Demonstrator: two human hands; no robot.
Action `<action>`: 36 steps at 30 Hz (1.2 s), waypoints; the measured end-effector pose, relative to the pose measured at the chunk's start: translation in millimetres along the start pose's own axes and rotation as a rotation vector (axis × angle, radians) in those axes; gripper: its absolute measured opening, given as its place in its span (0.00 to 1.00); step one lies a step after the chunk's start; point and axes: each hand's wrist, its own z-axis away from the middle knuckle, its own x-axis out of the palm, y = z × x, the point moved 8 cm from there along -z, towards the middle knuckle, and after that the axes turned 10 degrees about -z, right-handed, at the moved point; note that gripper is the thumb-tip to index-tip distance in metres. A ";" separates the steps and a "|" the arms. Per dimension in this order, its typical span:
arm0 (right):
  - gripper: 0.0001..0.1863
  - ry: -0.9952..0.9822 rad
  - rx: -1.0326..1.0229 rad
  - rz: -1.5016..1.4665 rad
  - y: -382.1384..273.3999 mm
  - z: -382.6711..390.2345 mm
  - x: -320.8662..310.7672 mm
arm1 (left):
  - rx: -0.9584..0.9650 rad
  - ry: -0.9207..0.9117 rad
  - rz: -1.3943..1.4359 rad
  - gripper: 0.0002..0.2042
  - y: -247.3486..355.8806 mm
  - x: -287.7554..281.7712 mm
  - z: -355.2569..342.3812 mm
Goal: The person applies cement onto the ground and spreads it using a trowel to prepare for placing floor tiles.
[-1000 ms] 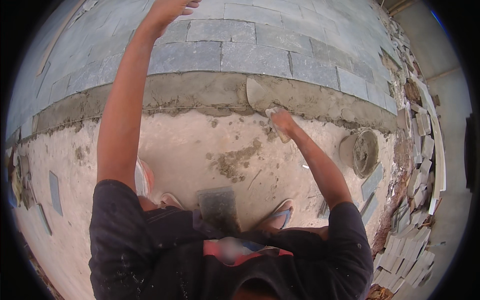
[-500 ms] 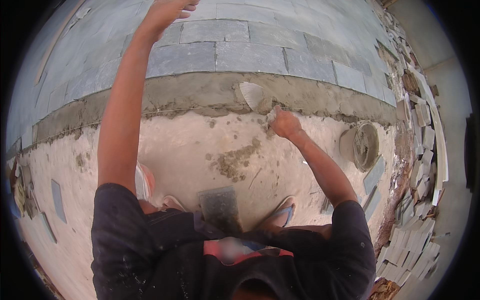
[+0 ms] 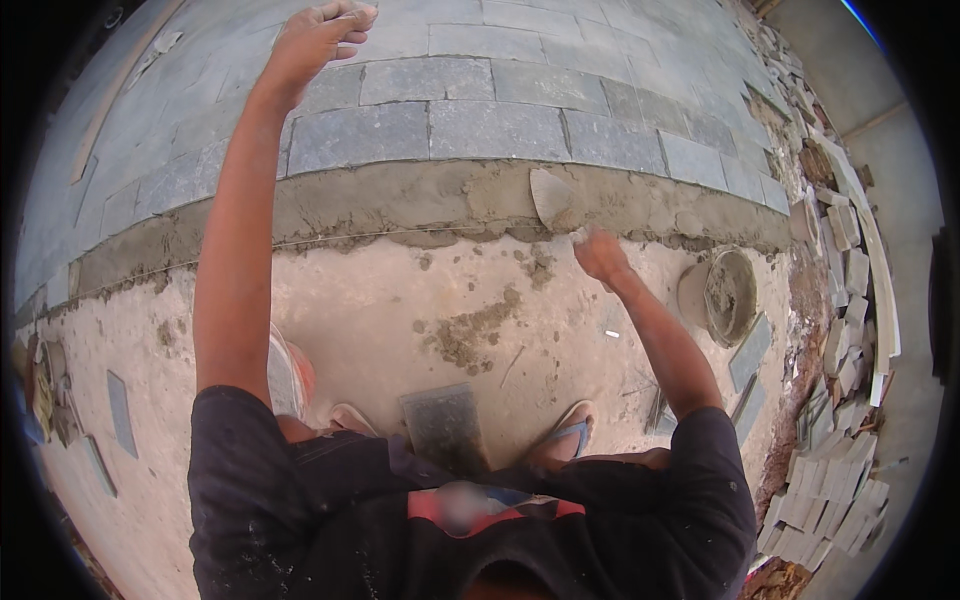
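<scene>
A trowel (image 3: 551, 198) rests its pale, mortar-smeared blade on a strip of wet mortar (image 3: 390, 200). My right hand (image 3: 603, 258) is closed round its handle at the near edge of the strip. A thin taut string (image 3: 340, 236) runs along that edge. Farther off, my left hand (image 3: 322, 42) is raised over the laid grey slabs (image 3: 497, 130), its fingers curled in. Something pale shows at its fingertips, too small to name. The slabs lie in staggered rows just beyond the mortar.
A bucket (image 3: 718, 297) with mortar inside stands to the right. Another bucket (image 3: 287, 375) is partly behind my left arm. A loose slab (image 3: 443, 425) lies between my feet. Stacked tile pieces (image 3: 825, 495) line the right side; mortar crumbs (image 3: 470, 330) dot the floor.
The trowel and my right hand have moved to the right along the mortar strip. My left hand stays over the slabs, a little lower in view; the whole view has shifted slightly.
</scene>
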 end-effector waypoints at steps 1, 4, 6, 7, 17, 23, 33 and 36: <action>0.24 -0.015 -0.063 0.040 -11.4 0.2 0.6 | 0.002 -0.008 -0.005 0.27 -0.6 0.6 0.6; 0.21 0.011 -0.174 0.114 -17.7 -17.3 3.6 | -0.004 -0.014 0.010 0.27 -2.9 3.4 -0.5; 0.20 0.129 -0.136 0.116 36.6 -43.7 13.0 | 0.023 -0.023 0.036 0.27 5.0 10.2 -4.2; 0.18 0.127 -0.182 0.139 43.6 -45.0 19.0 | 0.022 -0.024 0.040 0.26 3.2 11.3 -3.2; 0.09 -0.217 -0.439 0.078 -39.1 -8.1 92.4 | -0.081 0.025 0.198 0.13 -17.2 1.2 -10.6; 0.10 -0.137 -0.626 0.338 -128.4 27.4 115.6 | 0.034 -0.035 0.291 0.12 -2.0 13.6 -15.3; 0.25 -0.131 -0.136 -0.124 -122.5 18.8 116.0 | -0.033 -0.030 0.237 0.12 29.2 31.9 -14.7; 0.24 -0.090 -0.009 -0.093 -104.9 23.1 78.2 | -0.076 -0.027 0.187 0.13 28.4 29.4 -2.2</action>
